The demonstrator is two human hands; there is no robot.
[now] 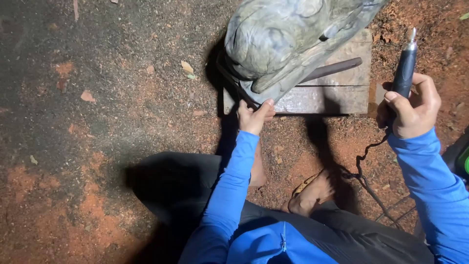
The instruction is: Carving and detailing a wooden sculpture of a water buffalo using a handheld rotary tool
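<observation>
A large grey-green carved stone figure [288,39] rests tilted on a wooden block [337,93] on the reddish ground. My left hand [255,116] grips the lower front edge of the carving. Off to the right of the block, my right hand [413,110] is closed around a dark pen-shaped rotary tool [405,68], its metal tip pointing up and away from the stone. A black cord [364,166] runs from the tool down across the ground. Both arms are in blue sleeves.
My bare feet [312,193] rest on the red dirt below the block, with dark trousers at the bottom. Dry leaves [187,67] lie scattered left of the carving. A dark object with a green patch [461,159] sits at the right edge.
</observation>
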